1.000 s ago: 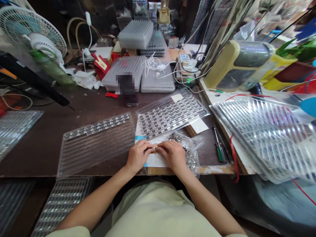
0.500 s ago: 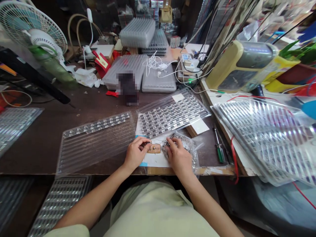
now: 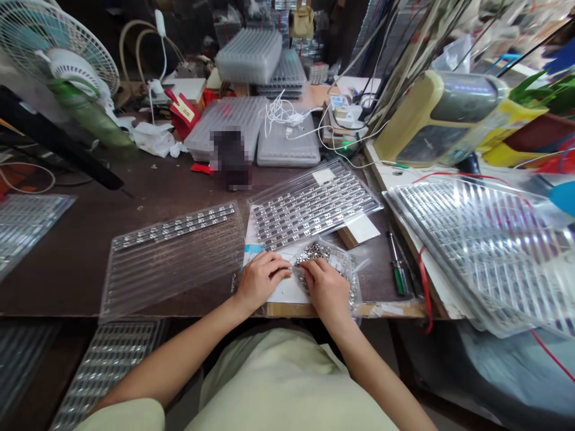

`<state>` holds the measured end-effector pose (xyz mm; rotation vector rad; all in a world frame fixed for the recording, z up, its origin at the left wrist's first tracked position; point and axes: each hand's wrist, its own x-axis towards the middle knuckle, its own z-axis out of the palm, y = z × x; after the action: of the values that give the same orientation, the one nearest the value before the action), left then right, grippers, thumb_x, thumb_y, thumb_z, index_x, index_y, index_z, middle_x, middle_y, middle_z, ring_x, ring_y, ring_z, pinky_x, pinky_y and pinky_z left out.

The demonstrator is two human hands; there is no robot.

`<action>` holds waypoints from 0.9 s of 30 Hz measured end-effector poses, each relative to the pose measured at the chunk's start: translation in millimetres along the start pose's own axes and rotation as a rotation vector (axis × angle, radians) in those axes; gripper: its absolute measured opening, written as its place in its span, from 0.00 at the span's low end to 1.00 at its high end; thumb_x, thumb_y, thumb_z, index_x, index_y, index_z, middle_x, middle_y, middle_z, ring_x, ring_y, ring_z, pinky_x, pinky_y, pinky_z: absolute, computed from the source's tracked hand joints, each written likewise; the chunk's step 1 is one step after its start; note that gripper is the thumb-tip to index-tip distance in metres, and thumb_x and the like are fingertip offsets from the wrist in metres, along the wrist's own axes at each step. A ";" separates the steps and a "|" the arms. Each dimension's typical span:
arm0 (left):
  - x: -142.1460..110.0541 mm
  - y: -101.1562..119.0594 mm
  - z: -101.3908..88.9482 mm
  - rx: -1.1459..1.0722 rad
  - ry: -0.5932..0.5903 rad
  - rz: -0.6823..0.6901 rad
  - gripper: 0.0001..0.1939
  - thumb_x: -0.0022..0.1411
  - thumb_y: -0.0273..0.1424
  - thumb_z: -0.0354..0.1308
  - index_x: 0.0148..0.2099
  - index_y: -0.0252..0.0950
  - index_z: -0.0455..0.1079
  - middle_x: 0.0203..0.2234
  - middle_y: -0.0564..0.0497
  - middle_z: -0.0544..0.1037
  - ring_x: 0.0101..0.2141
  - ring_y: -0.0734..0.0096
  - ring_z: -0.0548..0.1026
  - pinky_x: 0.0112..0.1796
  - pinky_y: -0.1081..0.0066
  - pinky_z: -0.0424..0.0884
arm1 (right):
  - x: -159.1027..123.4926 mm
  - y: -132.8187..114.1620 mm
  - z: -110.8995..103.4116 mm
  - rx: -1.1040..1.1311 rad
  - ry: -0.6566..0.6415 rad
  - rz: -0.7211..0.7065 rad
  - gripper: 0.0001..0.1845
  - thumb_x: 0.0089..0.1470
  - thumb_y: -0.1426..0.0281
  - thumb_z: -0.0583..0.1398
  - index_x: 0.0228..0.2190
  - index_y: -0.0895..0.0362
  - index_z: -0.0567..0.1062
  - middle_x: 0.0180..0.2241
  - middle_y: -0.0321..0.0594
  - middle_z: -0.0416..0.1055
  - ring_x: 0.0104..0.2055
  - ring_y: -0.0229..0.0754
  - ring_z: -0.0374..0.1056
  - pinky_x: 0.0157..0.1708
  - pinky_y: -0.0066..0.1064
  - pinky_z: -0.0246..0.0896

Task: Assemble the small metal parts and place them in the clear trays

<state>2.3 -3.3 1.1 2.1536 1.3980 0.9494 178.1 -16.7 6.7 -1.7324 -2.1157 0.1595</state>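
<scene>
My right hand (image 3: 327,290) rests in a transparent plastic bag (image 3: 345,281), its fingertips among a heap of small silver metal parts (image 3: 315,252). My left hand (image 3: 262,280) lies on a white paper sheet (image 3: 284,290), fingertips close to the heap but apart from it. Whether either hand pinches a tiny part is hidden. Just above my hands lies a transparent blister tray (image 3: 312,203) filled with rows of dark and silver components. To its left, a second transparent tray (image 3: 171,269) holds a few rows along its far edge.
Green-handled screwdrivers (image 3: 399,272) and a red wire (image 3: 423,281) lie to the right, beside a large stack of loaded trays (image 3: 476,251). Stacked trays (image 3: 249,57), white cables (image 3: 281,114) and a fan (image 3: 58,54) stand beyond the dark bench (image 3: 67,257).
My left hand has moved right, closer to the bag. The small tan piece seen earlier between my hands no longer shows. My right hand stays at the heap.
</scene>
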 end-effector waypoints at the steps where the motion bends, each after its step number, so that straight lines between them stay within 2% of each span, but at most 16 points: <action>1: -0.1 -0.9 0.9 0.003 -0.005 -0.001 0.06 0.59 0.32 0.61 0.40 0.41 0.76 0.33 0.51 0.77 0.37 0.68 0.73 0.39 0.69 0.69 | 0.2 1.9 0.6 0.025 0.014 -0.012 0.09 0.60 0.68 0.56 0.35 0.52 0.77 0.34 0.35 0.74 0.36 0.37 0.69 0.32 0.25 0.53; 7: 1.3 -1.7 1.1 -0.033 -0.021 -0.045 0.05 0.58 0.30 0.62 0.38 0.40 0.77 0.32 0.51 0.78 0.36 0.69 0.73 0.39 0.68 0.70 | 2.8 7.7 0.9 0.148 0.045 -0.051 0.11 0.61 0.69 0.54 0.37 0.54 0.77 0.34 0.37 0.75 0.36 0.38 0.70 0.35 0.27 0.58; 13: 0.5 1.7 2.5 -0.088 -0.026 -0.076 0.05 0.57 0.28 0.62 0.36 0.41 0.78 0.32 0.51 0.78 0.35 0.68 0.74 0.39 0.68 0.70 | 5.8 4.3 -4.2 0.266 0.043 -0.026 0.10 0.60 0.67 0.55 0.34 0.53 0.76 0.34 0.37 0.75 0.34 0.37 0.70 0.32 0.25 0.59; 17: 4.9 -3.8 -8.9 -0.197 0.098 -0.117 0.04 0.58 0.28 0.61 0.36 0.38 0.77 0.33 0.49 0.78 0.36 0.69 0.75 0.39 0.70 0.71 | 11.1 -7.2 2.0 0.343 0.014 -0.051 0.08 0.59 0.66 0.57 0.33 0.53 0.77 0.33 0.36 0.75 0.34 0.36 0.70 0.33 0.25 0.58; 20: 19.6 -23.8 -33.8 -0.140 0.214 -0.191 0.05 0.58 0.31 0.60 0.36 0.38 0.77 0.34 0.49 0.78 0.36 0.68 0.75 0.38 0.70 0.70 | 15.9 -17.1 13.6 0.329 -0.025 -0.125 0.07 0.57 0.64 0.60 0.31 0.51 0.78 0.32 0.35 0.75 0.35 0.37 0.68 0.35 0.27 0.56; 23: 40.4 -56.1 -62.1 -0.051 0.290 -0.276 0.09 0.57 0.35 0.59 0.37 0.36 0.76 0.35 0.48 0.78 0.34 0.68 0.75 0.36 0.70 0.70 | 18.3 -22.8 23.2 0.289 -0.030 -0.142 0.07 0.57 0.64 0.60 0.31 0.49 0.79 0.31 0.35 0.75 0.35 0.38 0.67 0.35 0.29 0.53; 25: 52.7 -78.0 -74.9 -0.145 0.314 -0.369 0.13 0.55 0.38 0.61 0.38 0.34 0.76 0.34 0.47 0.79 0.32 0.68 0.75 0.36 0.70 0.70 | 18.0 -23.6 25.6 0.272 -0.027 -0.155 0.07 0.57 0.64 0.60 0.32 0.49 0.79 0.32 0.35 0.75 0.35 0.38 0.66 0.35 0.30 0.51; 27: 61.4 -95.5 -81.0 -0.336 0.310 -0.495 0.19 0.51 0.43 0.63 0.38 0.32 0.75 0.29 0.47 0.79 0.30 0.68 0.76 0.34 0.69 0.71 | 16.6 -23.0 25.4 0.260 -0.021 -0.173 0.08 0.58 0.65 0.59 0.34 0.48 0.79 0.34 0.36 0.75 0.36 0.38 0.65 0.36 0.30 0.51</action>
<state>-100.5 89.9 14.7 1.3675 1.6636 1.2379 145.0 -1.8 -5.0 -1.3991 -2.1395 0.3865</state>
